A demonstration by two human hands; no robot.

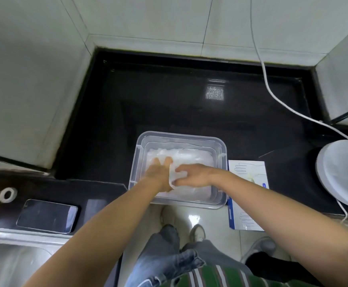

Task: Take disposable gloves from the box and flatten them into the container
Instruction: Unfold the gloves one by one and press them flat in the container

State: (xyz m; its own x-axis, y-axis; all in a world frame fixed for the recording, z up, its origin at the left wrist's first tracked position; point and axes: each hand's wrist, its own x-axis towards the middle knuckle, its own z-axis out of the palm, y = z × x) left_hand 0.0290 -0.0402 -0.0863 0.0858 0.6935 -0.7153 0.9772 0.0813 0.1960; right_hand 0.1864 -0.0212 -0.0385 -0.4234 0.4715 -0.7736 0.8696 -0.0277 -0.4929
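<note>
Translucent glove point(174, 176) lies in the container point(181, 135): right hand point(192, 176) pinches it; left hand point(158, 172), fingers straight, presses just left.

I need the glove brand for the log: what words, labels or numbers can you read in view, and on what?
No text reads clearly anywhere.
Glove box: hand outlines and a blue strip with small print, too blurred to read.
Phone: screen dark, nothing shown.
Container and gloves: no label visible.
</note>
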